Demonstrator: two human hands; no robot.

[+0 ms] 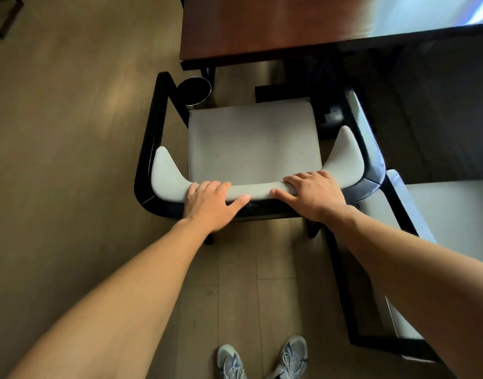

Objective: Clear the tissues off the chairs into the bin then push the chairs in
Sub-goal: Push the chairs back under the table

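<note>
**A:** Nearest me, what have I got?

**B:** Two shoes [262, 358] below my arms. Ahead, my left hand [211, 205] and right hand [311, 196] both curl over the padded backrest [258, 190] of one chair [254, 143], fingers over the top and thumbs on my side. I'd say that grip is for shoving it in squarely.

**A:** Any tissues?

**B:** None that I can see: the seat just beyond my hands is bare. A second chair [448, 214] sits right of my right hand, partly hidden by my arm.

**A:** And the bin?

**B:** One bin [196, 91], beyond my left hand, beside the chair's front corner. Farthest, one table [262, 26], which the chair isn't yet under.
</note>
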